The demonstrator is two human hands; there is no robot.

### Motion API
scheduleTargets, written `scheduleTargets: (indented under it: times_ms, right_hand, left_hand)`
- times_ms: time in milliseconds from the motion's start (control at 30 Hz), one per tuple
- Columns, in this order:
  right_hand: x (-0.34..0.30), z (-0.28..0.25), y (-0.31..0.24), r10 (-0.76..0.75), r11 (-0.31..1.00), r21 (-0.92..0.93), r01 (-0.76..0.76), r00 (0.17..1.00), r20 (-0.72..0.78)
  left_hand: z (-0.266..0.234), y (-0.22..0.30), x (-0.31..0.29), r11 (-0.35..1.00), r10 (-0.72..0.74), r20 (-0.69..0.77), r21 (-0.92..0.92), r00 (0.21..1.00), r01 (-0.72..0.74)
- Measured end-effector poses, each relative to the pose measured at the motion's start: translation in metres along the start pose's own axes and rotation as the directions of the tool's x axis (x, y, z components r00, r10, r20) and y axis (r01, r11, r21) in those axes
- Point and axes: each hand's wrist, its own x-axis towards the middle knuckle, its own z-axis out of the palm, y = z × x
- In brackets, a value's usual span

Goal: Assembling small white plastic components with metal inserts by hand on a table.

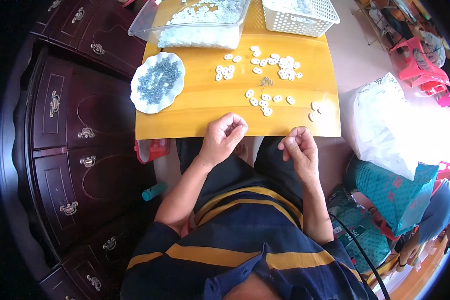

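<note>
Person sat at a small yellow wooden table (pixel 200 117), both forearms coming in from the lower edge. Left hand (pixel 222 137) hung at the near table edge, fingers curled in toward the palm with thumb against the fingertips; whether anything small sat inside that pinch could not be told. Right hand (pixel 299 149) was just below the near edge, over the lap, fingers also curled together, thumb near the index tip; contents not visible either. The 2 hands were near each other but apart, not touching.

Nearest things: small white ring-shaped parts (pixel 265 102) scattered loose on the tabletop just beyond the hands, with a denser bunch (pixel 285 64) farther back and a smaller group (pixel 225 71) to its left. A tiny heap of grey screws (pixel 266 81) lay between the clusters. A few more white parts (pixel 315 111) sat close to the right table edge.

On the table's left corner stood a white scalloped plate (pixel 137 97) filled with small grey screws (pixel 159 80). At the far side, a clear plastic tub (pixel 140 27) held many white parts, and a white perforated basket (pixel 305 22) stood to its right.

Left of the table was a dark wooden cabinet (pixel 75 150) with metal handles. To the right, a white plastic bag (pixel 395 130) and a teal bag (pixel 395 192) on the floor.
</note>
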Motion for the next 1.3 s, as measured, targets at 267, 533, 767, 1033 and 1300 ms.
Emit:
scheduleTargets:
  times_ms: [267,533,767,1033,1300]
  right_hand:
    - [-0.003,-0.008,0.010,-0.017,0.999,-0.029,0.015,0.997,-0.070]
    - [-0.006,-0.008,0.006,0.108,0.990,0.097,-0.100,0.991,-0.079]
    - [-0.008,-0.015,0.008,0.132,0.951,0.286,-0.117,0.991,-0.033]
    - [-0.005,-0.015,0.009,0.146,0.905,0.390,-0.168,0.986,0.086]
    - [-0.006,-0.010,0.009,0.138,0.918,0.372,-0.141,0.990,0.036]
  left_hand:
    - [0.020,0.015,0.003,1.000,-0.022,0.025,-0.009,0.999,0.023]
    - [0.041,0.019,0.008,0.999,-0.050,0.080,0.004,0.996,0.050]
    - [0.045,0.025,0.008,0.997,-0.006,0.069,0.073,0.998,0.001]
    - [0.052,0.028,0.009,0.996,-0.005,0.065,0.088,0.998,-0.001]
    - [0.063,0.035,0.010,0.980,0.031,0.036,0.197,0.999,-0.038]
